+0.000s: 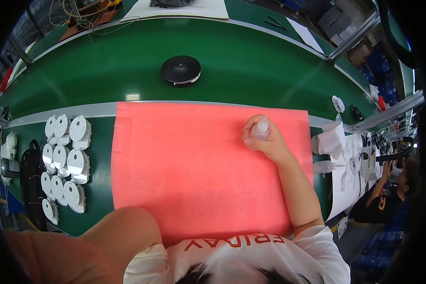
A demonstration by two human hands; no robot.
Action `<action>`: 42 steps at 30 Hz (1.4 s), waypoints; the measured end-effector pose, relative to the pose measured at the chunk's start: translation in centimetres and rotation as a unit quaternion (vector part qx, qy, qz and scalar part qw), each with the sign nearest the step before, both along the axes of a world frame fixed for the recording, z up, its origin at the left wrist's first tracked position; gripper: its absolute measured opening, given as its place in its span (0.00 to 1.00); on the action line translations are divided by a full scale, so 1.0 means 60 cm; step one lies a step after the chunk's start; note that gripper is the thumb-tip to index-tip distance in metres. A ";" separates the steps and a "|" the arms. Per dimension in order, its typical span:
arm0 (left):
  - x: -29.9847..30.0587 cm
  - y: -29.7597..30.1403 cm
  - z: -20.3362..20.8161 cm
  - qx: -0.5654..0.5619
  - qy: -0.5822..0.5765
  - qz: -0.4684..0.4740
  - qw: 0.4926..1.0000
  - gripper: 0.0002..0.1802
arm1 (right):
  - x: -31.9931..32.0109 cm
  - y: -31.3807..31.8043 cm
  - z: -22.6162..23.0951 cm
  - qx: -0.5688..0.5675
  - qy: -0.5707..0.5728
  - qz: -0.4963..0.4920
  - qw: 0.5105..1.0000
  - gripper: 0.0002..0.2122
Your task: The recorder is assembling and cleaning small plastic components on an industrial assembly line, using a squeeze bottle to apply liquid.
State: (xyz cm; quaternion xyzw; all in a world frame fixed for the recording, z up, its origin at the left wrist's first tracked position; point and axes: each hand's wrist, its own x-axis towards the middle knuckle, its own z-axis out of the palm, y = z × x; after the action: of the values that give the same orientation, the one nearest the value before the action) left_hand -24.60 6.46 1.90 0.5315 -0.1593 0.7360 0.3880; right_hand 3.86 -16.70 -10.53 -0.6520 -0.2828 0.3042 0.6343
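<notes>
My right hand is closed round a small translucent squeeze bottle with a pale nozzle pointing up. It is over the far right part of a pink mat; whether the bottle's base touches the mat is hidden. My left arm bends at the lower left, and its hand is not in view. Left of the mat, several white round-topped parts lie in rows on the green table. Another translucent bottle lies just right of the mat, beside a crumpled white cloth or paper.
Beyond a metal rail runs a green conveyor belt carrying a black round device. A long black case lies at the far left. Wires hang at the back left. Another person works at the right.
</notes>
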 end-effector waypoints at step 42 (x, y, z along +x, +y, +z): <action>0.138 -0.091 0.103 0.189 0.071 0.142 0.969 0.16 | 0.000 -0.029 0.016 0.015 -0.061 0.016 0.998 0.13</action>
State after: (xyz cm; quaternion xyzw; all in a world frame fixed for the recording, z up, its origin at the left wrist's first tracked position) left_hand -16.33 1.02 8.09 0.6635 -0.1906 0.7001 0.1825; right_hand 3.88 -18.45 -9.59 -0.6551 -0.3356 0.2695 0.6209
